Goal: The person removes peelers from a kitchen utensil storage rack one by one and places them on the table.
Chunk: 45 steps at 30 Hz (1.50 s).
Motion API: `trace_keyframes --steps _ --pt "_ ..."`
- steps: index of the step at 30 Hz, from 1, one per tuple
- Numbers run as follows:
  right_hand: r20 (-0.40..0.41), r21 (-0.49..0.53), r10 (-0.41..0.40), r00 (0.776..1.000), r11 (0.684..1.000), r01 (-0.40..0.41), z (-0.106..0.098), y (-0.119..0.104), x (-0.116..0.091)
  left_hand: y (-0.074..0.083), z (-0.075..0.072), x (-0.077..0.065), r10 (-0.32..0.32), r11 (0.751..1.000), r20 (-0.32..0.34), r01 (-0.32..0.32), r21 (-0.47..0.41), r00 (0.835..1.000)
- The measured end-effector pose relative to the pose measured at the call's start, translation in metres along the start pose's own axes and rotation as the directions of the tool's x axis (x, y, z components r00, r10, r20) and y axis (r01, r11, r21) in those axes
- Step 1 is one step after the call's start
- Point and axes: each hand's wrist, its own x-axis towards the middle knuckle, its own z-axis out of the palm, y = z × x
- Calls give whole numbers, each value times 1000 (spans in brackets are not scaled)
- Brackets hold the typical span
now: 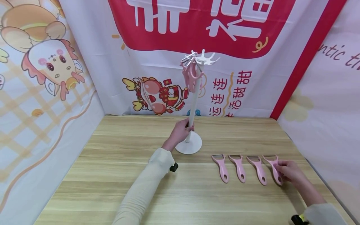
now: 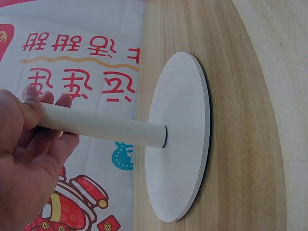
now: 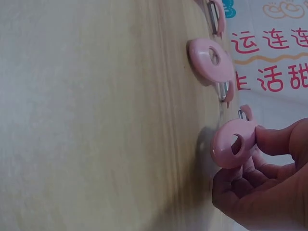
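My left hand (image 1: pixel 180 131) grips the white pole (image 2: pixel 106 126) of an upright stand, low down near its round white base (image 1: pixel 194 145). Pink peelers (image 1: pixel 190 76) hang from the hooks at the stand's top, overlapping so that their number is hard to tell. At the right, my right hand (image 1: pixel 291 171) pinches the handle of a pink peeler (image 1: pixel 274 167) between thumb and fingers. That handle, with its oval hole, faces the right wrist view, where the right hand (image 3: pixel 269 178) shows close up. Three other pink peelers, the nearest one (image 1: pixel 257 168) among them, lie in a row to its left.
The wooden table (image 1: pixel 112 175) runs back to a printed cloth (image 1: pixel 239 93) hanging behind the stand. Bare white hooks (image 1: pixel 208 58) spread to the right at the top of the stand. Printed cloths (image 1: pixel 323 103) also border the table's sides.
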Motion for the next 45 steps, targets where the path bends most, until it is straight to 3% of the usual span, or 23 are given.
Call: trace_keyframes --steps 14,23,31,36,39,45 --pt "-53 -120 -18 998 993 11 3 5 5 -1 0 0 7 1000 -5 -6 12 1000" --pt "-82 -204 18 996 978 -35 2 4 6 -1 0 0 1 1000 0 -1 6 1000" --pt "-106 -426 -71 992 905 19 -1 -10 -1 -1 1 -1 -7 1000 3 7 -5 1000" --pt "-136 -496 -142 981 866 57 6 -27 -8 -1 0 -1 -13 1000 5 13 -8 1000" --pt "-175 -492 -224 959 863 112 17 -42 -13 -1 1 -1 -19 1000 9 19 -10 1000" --pt "-171 -340 -328 929 905 256 53 -82 -15 -2 1 0 -21 1000 9 21 -3 1000"
